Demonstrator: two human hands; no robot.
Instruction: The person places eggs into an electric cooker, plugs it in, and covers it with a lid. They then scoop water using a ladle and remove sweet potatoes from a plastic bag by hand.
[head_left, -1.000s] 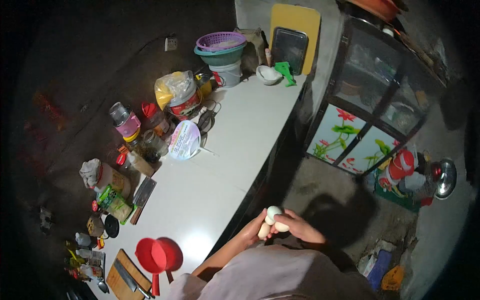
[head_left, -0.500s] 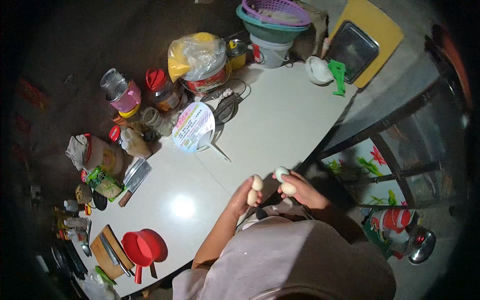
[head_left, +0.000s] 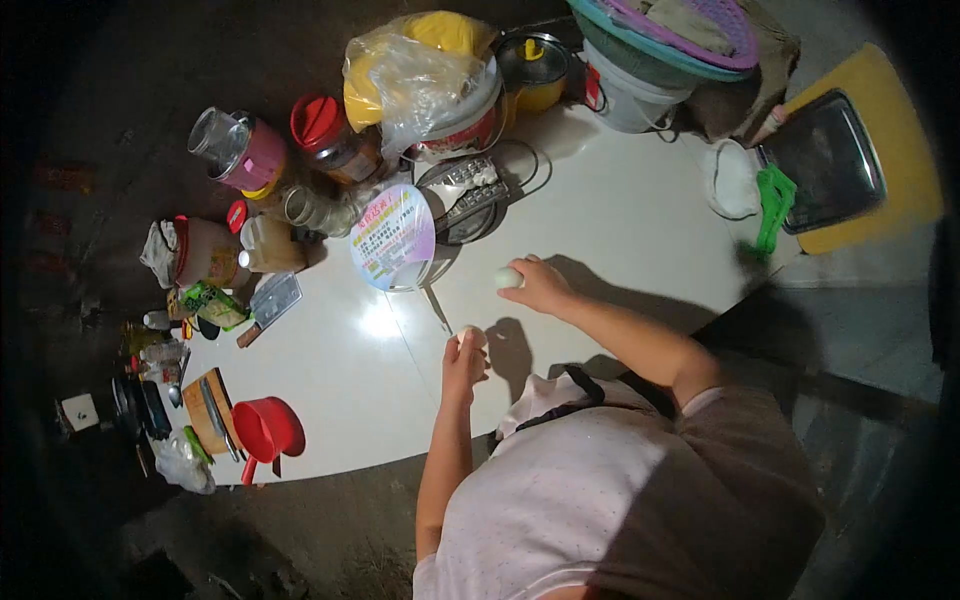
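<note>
My left hand is closed around a cream-coloured egg, which shows at the fingertips above the white table. Farther forward, over the middle of the tabletop, my right hand grips a pale greenish egg between thumb and fingers. Any other egg in either hand is hidden by the fingers. Ahead of my left hand lies a round paper fan printed with text, its handle pointing toward that hand.
Jars, a yellow-and-clear plastic bag on a bucket, and stacked colanders line the far side. A cleaver lies at left. Nearer are a red ladle and a cutting board with a knife. A green plastic item lies at right.
Both hands have moved forward over the table from near my body, the right one farther. Two eggs showed in each hand before; now one shows in each. My view has shifted.
</note>
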